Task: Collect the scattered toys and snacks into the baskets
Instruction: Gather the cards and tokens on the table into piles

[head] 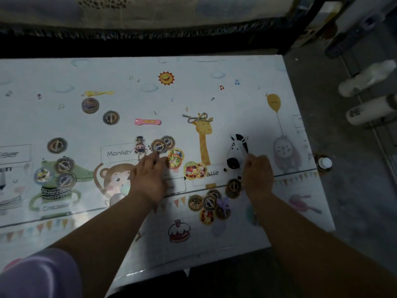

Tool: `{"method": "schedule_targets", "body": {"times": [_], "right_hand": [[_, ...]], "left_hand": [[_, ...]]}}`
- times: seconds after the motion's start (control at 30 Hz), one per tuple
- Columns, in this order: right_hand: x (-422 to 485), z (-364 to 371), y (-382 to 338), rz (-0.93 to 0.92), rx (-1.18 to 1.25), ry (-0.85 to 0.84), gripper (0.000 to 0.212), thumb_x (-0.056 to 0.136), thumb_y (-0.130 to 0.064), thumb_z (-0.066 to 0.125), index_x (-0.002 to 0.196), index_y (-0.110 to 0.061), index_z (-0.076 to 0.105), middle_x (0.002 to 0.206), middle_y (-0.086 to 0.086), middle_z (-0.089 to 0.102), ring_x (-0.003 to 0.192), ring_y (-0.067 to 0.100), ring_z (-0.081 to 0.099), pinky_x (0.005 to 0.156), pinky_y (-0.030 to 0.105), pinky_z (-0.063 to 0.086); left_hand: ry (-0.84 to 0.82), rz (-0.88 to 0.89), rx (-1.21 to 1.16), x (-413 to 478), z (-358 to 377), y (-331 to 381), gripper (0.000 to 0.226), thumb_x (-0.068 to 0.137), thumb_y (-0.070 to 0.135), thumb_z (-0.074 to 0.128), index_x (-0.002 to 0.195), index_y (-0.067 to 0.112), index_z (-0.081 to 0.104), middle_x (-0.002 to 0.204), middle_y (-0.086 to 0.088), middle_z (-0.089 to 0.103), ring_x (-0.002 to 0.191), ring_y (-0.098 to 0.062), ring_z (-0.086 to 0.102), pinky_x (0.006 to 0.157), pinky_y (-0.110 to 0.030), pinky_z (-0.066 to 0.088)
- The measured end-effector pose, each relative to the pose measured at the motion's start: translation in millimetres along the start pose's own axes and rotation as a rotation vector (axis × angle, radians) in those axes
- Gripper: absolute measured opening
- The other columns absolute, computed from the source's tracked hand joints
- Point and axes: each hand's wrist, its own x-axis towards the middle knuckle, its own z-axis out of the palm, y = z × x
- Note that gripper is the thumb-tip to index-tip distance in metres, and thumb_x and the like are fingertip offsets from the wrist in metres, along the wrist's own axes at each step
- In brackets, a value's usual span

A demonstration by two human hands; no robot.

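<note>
Your left hand (148, 177) lies in the middle of the frame, fingers straight, touching a round disc (159, 145). It looks thin, light and slippery — pinch its rim. Your right hand (258, 172), further right, is curled — I cannot tell if it holds anything.

quick tally, leaning over mat (214, 67):
- dark gold-ringed discs (111, 117): I get twelve, maybe thirteen. pile at near edge overlaps, so can't swear to it
- bright picture discs (191, 170): six I think, a couple stacked on each other
- pink plastic toy (148, 122): one
- yellow toy (98, 92): one, up by far discs
- bead bow (196, 118): one
- little figure charm (140, 145): one
- purple bow-like bit (223, 203) in near pile: one, too blurry to name
- white bottles (365, 80) on floor at my right: two
</note>
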Motion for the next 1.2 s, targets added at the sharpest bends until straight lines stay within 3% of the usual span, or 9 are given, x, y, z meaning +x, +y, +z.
{"method": "schedule_targets", "body": {"times": [0.1,0.2,0.43,0.57,0.7,0.83,0.9,1.03,1.2], "right_hand": [[-20,-14,37,0.189,-0.107,-0.110,0.029,0.099,-0.017,0.037,0.116,-0.009,0.059,0.115,0.017,0.061,0.104,0.033,0.059,0.082,0.035,0.045],[-48,-4,16,0.143,-0.151,-0.182,0.035,0.100,-0.016,0.033,0.131,-0.008,0.048,0.125,0.015,0.059,0.114,0.030,0.057,0.092,0.036,0.045],[-67,26,-60,-0.014,0.035,-0.249,0.025,0.098,-0.015,0.038,0.112,-0.011,0.058,0.096,0.009,0.068,0.089,0.026,0.066,0.067,0.029,0.045],[-65,0,-21,0.088,0.034,-0.153,0.031,0.099,-0.016,0.037,0.122,-0.006,0.054,0.110,0.015,0.064,0.099,0.031,0.062,0.082,0.034,0.048],[-92,-1,19,0.227,-0.013,-0.216,0.036,0.099,-0.019,0.036,0.132,-0.007,0.047,0.113,0.016,0.064,0.102,0.031,0.061,0.079,0.033,0.045],[-119,18,3,0.157,-0.004,-0.319,0.038,0.098,-0.017,0.043,0.133,-0.002,0.041,0.113,0.017,0.063,0.102,0.030,0.062,0.085,0.037,0.048],[-123,28,-16,0.174,0.174,-0.341,0.048,0.097,-0.018,0.046,0.141,-0.006,0.033,0.108,0.015,0.064,0.099,0.029,0.063,0.082,0.037,0.050],[-114,37,-40,0.205,0.407,-0.349,0.027,0.098,-0.016,0.042,0.119,0.000,0.049,0.104,0.019,0.063,0.095,0.034,0.064,0.079,0.043,0.055],[-112,20,-19,0.228,0.280,-0.195,0.034,0.098,-0.018,0.039,0.126,-0.001,0.047,0.101,0.018,0.062,0.095,0.032,0.063,0.075,0.035,0.048]], "left_hand": [[-0.008,0.068,0.014,-5,6,12,0.074,0.083,0.030,0.059,0.148,0.030,0.022,0.158,-0.001,0.010,0.145,-0.028,0.010,0.112,-0.047,0.018],[-0.070,0.129,0.007,-17,16,22,0.076,0.083,0.036,0.061,0.148,0.034,0.021,0.158,0.002,0.011,0.145,-0.026,0.011,0.111,-0.047,0.020],[-0.100,0.176,0.057,-33,29,24,0.063,0.092,0.038,0.044,0.150,0.033,0.020,0.160,0.005,0.010,0.147,-0.024,0.007,0.111,-0.049,0.019],[0.012,0.243,0.028,-44,31,17,0.067,0.079,0.045,0.042,0.143,0.029,0.038,0.153,0.000,0.030,0.140,-0.029,0.026,0.104,-0.050,0.028],[-0.080,0.354,0.110,-57,41,19,0.084,0.072,0.065,0.062,0.145,0.040,0.028,0.151,0.003,0.022,0.137,-0.026,0.022,0.105,-0.046,0.024],[-0.110,0.339,0.162,-64,48,27,0.077,0.078,0.053,0.062,0.145,0.040,0.027,0.155,0.002,0.015,0.141,-0.027,0.015,0.107,-0.046,0.019],[-0.091,0.278,0.160,-62,47,28,0.070,0.080,0.048,0.061,0.142,0.038,0.031,0.154,0.002,0.016,0.140,-0.027,0.016,0.106,-0.047,0.020],[-0.047,0.231,0.128,-55,41,30,0.071,0.079,0.045,0.065,0.142,0.030,0.035,0.152,-0.003,0.021,0.137,-0.030,0.020,0.104,-0.046,0.022],[0.011,0.317,0.079,-47,36,30,0.063,0.076,0.034,0.071,0.134,0.028,0.050,0.136,-0.009,0.041,0.122,-0.035,0.037,0.095,-0.041,0.033]]}}
